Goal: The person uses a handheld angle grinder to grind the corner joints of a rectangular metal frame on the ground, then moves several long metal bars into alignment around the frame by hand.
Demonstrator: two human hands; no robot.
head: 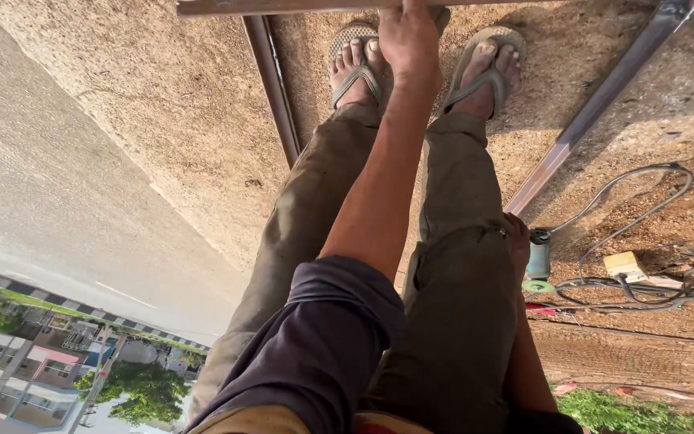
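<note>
A person bends steeply forward over sandy ground, the left arm stretched straight down between the legs, its dark sleeve (pixel 323 337) rolled above the elbow. The left hand (pixel 408 36) is closed over a rusty metal bar (pixel 283 6), which lies crosswise along the top edge of the view, just in front of the toes; the knuckles face the camera and the fingers wrap out of sight. The right arm hangs close against the outside of the right leg, and the right hand (pixel 517 241) rests by the thigh of the olive trousers (pixel 459 265). It is half hidden behind the cloth, so whether it is open or closed cannot be told. Both feet stand in worn sandals (pixel 355 56) on the dirt, one on either side of the gripping hand. Two more steel lengths (pixel 275 96) run away from the bar at angles. Beside the right hand a green power tool (pixel 537 255) lies on the ground amid loops of grey cable (pixel 628 201). A paved road (pixel 58 185) and buildings (pixel 34 378) appear upside down at lower left.
</note>
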